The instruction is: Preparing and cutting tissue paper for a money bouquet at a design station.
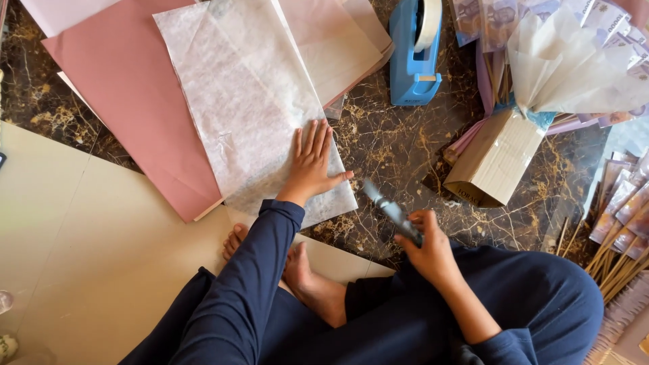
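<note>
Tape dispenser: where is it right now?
In the head view the blue tape dispenser stands at top centre on the dark marble floor, between the stacked paper sheets and the banknote bouquet, beyond both hands.

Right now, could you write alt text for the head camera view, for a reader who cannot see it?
A person sitting cross-legged on the floor presses the left hand flat on a white tissue sheet lying over pink paper, while the right hand holds a blurred cutter. A blue tape dispenser stands beyond.

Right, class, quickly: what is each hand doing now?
Left hand: open, flat on the white tissue sheet.
Right hand: closed around scissors.
</note>
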